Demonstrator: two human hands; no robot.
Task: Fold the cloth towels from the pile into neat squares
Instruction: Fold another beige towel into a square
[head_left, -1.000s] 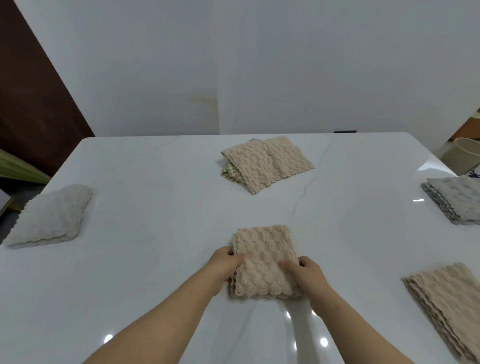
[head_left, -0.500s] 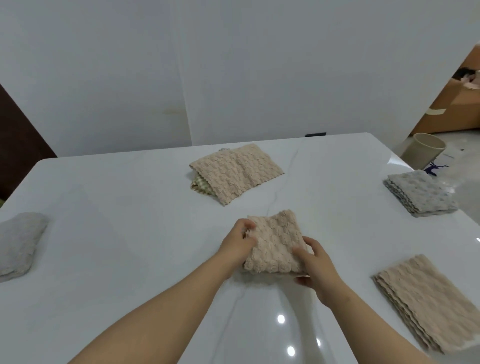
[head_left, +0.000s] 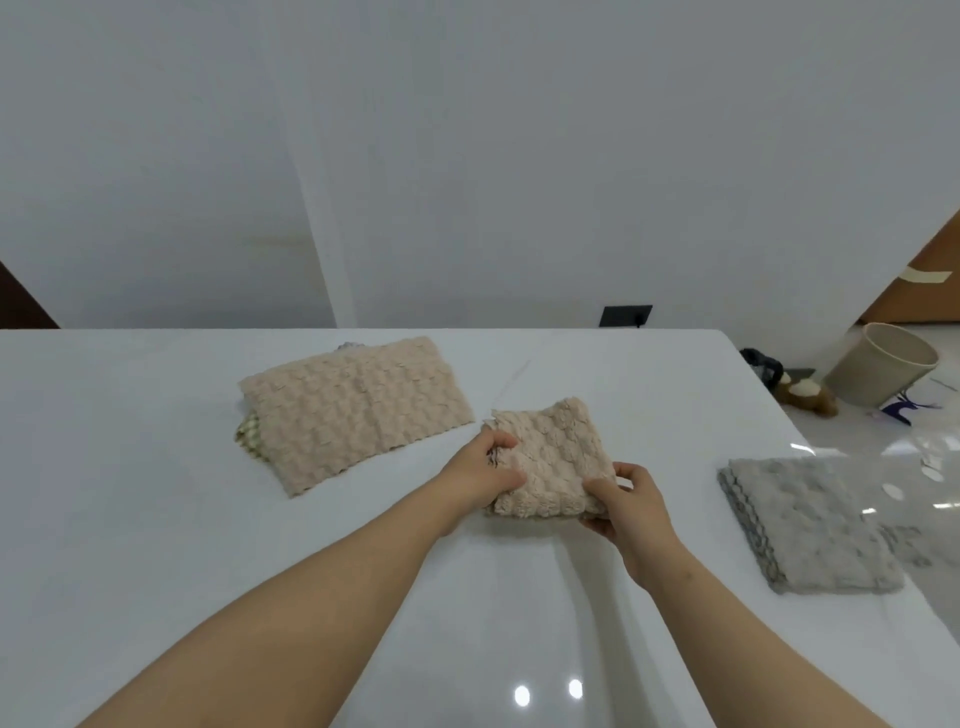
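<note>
Folded beige towel (head_left: 551, 460) sitting mid-table (head_left: 156, 519), left hand (head_left: 480, 475) gripping its left edge, right hand (head_left: 631, 506) pinching its near right corner, beige pile (head_left: 358, 410) lying behind-left of towel, grey stack (head_left: 810, 525) lying right of towel

white table (head_left: 156, 519), beige towel pile (head_left: 358, 410), grey stack (head_left: 815, 525)

We see soft, fairly bright, even light from above: two small lamp reflections glare on the glossy table (head_left: 156, 519) near us, more bright patches on the floor (head_left: 883, 436) at right. Shadows are faint. The wide lens bends the edges; detail looks slightly soft.
</note>
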